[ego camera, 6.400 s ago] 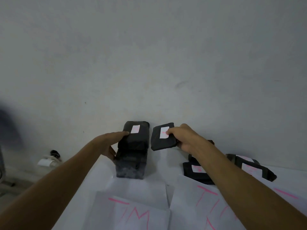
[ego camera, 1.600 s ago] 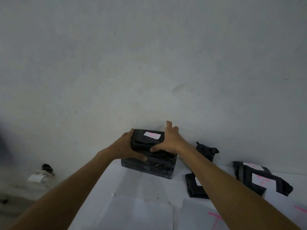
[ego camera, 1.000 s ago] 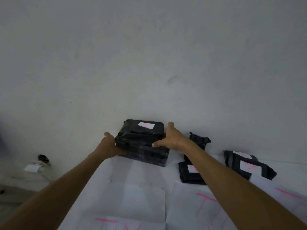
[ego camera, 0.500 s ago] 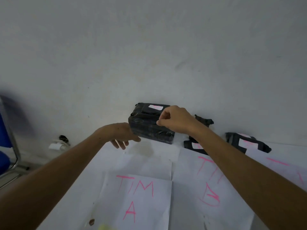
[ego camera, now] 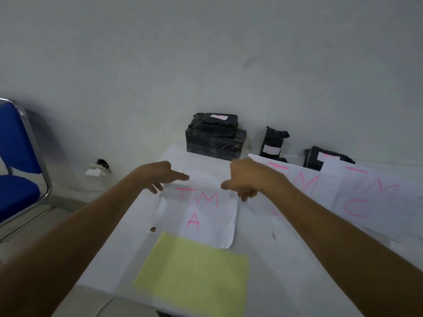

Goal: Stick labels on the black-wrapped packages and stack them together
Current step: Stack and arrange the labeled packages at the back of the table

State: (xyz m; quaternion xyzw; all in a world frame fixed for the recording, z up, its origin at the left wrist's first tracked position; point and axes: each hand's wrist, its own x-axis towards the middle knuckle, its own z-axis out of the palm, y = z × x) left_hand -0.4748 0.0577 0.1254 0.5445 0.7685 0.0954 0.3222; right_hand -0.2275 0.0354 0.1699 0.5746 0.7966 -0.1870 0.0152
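Note:
A stack of black-wrapped packages (ego camera: 215, 138) stands against the wall at the table's far edge, with a white label (ego camera: 219, 117) on its top package. To its right a single black package (ego camera: 272, 143) leans upright with a label on its face. Further right lie more labelled black packages (ego camera: 329, 159), partly behind a paper sheet. My left hand (ego camera: 160, 175) and my right hand (ego camera: 249, 179) hover over the table in front of the stack, fingers loose, holding nothing and touching no package.
White sheets lettered in pink cover the table: "TIM A" (ego camera: 201, 209) under my hands, two more (ego camera: 370, 197) to the right. A yellow sheet (ego camera: 194, 271) lies near the front edge. A blue chair (ego camera: 16, 161) stands at left. A wall socket (ego camera: 98, 168) sits low.
Both hands have let go of the stack and drawn back toward me over the "TIM A" sheet. The view has tilted down, showing the yellow sheet and the chair.

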